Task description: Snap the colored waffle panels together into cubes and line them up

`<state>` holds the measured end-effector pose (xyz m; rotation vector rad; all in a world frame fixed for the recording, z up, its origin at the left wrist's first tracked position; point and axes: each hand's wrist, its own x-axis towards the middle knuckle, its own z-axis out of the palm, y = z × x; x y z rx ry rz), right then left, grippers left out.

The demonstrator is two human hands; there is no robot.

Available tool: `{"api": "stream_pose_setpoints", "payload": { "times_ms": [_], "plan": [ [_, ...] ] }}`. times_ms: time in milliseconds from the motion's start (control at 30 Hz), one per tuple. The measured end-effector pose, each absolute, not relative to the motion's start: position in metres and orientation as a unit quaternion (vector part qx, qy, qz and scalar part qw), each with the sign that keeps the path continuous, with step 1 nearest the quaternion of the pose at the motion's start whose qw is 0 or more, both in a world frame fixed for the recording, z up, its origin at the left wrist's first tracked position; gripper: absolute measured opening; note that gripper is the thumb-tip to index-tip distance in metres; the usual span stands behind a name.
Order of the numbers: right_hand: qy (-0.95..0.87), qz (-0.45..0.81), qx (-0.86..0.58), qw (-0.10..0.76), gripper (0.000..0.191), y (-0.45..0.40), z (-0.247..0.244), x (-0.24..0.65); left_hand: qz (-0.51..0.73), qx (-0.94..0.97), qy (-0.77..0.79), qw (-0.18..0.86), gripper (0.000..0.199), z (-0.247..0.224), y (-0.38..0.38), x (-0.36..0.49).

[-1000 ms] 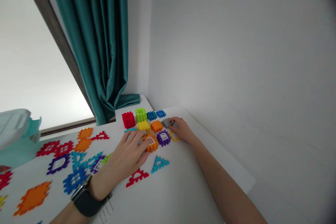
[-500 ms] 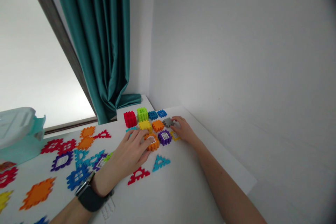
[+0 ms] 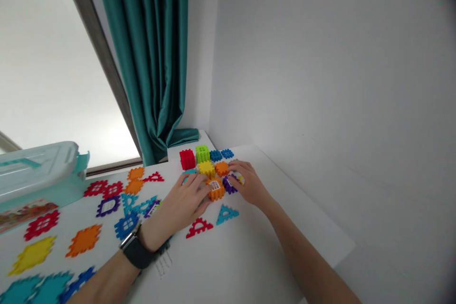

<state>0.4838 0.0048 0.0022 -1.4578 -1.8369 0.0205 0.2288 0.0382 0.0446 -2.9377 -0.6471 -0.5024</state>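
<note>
Your left grip (image 3: 187, 194) is clamped on an orange waffle block (image 3: 215, 191) with a white window panel facing up, its fingers and thumb closed around the block's left side. Your right grip (image 3: 250, 185) comes in from the other side, curled over a purple waffle block (image 3: 230, 185) just beside the orange one; you cannot tell whether it is closed on that block.

Both blocks sit at the near edge of a cluster on the white counter (image 3: 270, 242). Behind them are a yellow block (image 3: 206, 168), a second orange block (image 3: 221, 168), a red cube (image 3: 187, 159), a lime-green cube (image 3: 202, 153) and two small blue pieces (image 3: 221, 154). A teal triangle (image 3: 226, 214) and a red triangle (image 3: 198, 228) lie flat just in front. Farther left, flat pieces in red, orange, purple, blue and yellow spread towards a plastic storage box (image 3: 39, 175). A teal curtain (image 3: 149, 57) hangs behind the counter.
</note>
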Motion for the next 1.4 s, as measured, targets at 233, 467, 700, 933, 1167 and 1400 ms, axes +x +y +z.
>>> {"api": "stream_pose_setpoints", "payload": {
  "times_ms": [233,467,700,933,1167,1400],
  "plan": [
    [-0.757,-0.012,-0.530,0.382,0.012,-0.007,0.014,0.436,-0.148,-0.957,-0.242,0.065,0.027,0.051,0.038,0.197],
    [-0.783,-0.004,-0.505,0.363,0.014,-0.010,0.019,0.394,-0.130,-0.949,-0.276,0.083,0.021,0.052,0.032,0.154],
    [-0.810,0.030,-0.486,0.327,0.015,-0.006,0.023,0.356,-0.124,-0.939,-0.311,0.076,0.016,0.048,0.027,0.108],
    [-0.844,0.066,-0.467,0.255,0.016,-0.005,0.022,0.323,-0.121,-0.935,-0.329,0.059,0.015,0.030,0.029,0.051],
    [-0.869,0.074,-0.441,0.213,0.018,-0.004,0.016,0.289,-0.101,-0.925,-0.365,0.039,0.011,0.017,0.021,0.015],
    [-0.886,0.101,-0.412,0.185,0.019,0.000,0.010,0.252,-0.151,-0.907,-0.392,-0.001,0.015,0.005,0.019,0.004]
  ]
}}
